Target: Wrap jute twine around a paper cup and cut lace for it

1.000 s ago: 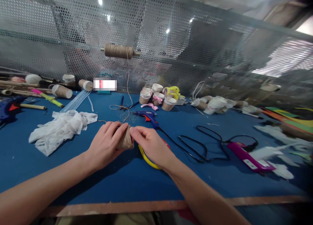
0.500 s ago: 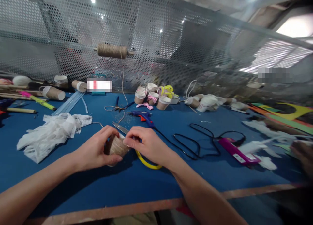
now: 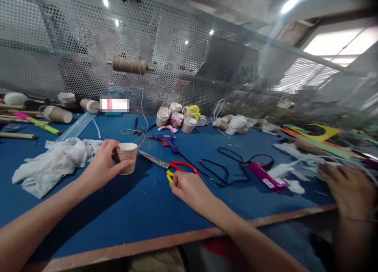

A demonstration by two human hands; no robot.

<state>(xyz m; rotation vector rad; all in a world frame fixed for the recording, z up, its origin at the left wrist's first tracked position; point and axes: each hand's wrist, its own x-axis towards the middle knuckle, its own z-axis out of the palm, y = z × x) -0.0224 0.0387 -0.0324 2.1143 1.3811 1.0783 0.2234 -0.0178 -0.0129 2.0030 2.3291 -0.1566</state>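
Brown-wrapped cup (image 3: 129,157), one: upright, in our left hand (image 3: 102,161), fingers and thumb clamped round it. Scissors (image 3: 163,163), one pair: long axis from our right hand (image 3: 190,188) toward cup, tips just beside it. Right hand touches yellow handle (image 3: 169,175); full grip, we cannot tell. Hands apart.

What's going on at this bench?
A person's left hand holds a twine-wrapped paper cup upright, its open top facing up. The right hand grips the yellow handle of a pair of scissors, whose blades point toward the cup. A blue glue gun lies just beyond. At the far right is another person's hand, blurred.
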